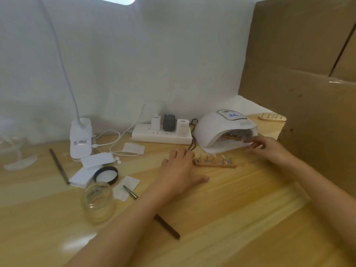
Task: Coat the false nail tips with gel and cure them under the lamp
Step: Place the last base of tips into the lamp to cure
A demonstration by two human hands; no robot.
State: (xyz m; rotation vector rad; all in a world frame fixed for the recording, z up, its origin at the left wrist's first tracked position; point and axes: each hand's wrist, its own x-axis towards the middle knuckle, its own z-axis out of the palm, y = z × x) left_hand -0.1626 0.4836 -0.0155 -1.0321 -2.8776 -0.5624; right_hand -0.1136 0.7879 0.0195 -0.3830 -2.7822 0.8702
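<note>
Three wooden strips of false nail tips in view. The first strip (pixel 234 136) lies inside the mouth of the curing lamp (pixel 221 128) and is only partly seen. The second strip (pixel 214 164) lies on the surface (pixel 240 209) just in front of the lamp, with five tips upright along it. The third strip (pixel 271 117) sits far right, behind the lamp, near the cardboard wall (pixel 300 83). The display (pixel 233 115) on top of the lamp is lit, digits unreadable.

Left hand (pixel 179 170): palm down on the surface at the left end of the second strip. Its fingers are relaxed and slightly bent, thumb stretched to the right, holding nothing. Cannot tell whether the fingertips touch that strip.

Right hand (pixel 269 149): at the right side of the lamp mouth. Its fingers (pixel 252 144) are loosely bent and blurred. Cannot tell whether they pinch or touch the first strip.

Left of the lamp: white power strip (pixel 161 135). Nearer left:
- open glass jar (pixel 99 203), black lid (pixel 106 175) beside it
- white pads (pixel 88 170)
- short tool (pixel 130 192) on a white square (pixel 133 183)

A dark brush handle (pixel 167 227) lies partly under the left forearm. The clip base of a desk light (pixel 81 139) stands far left
</note>
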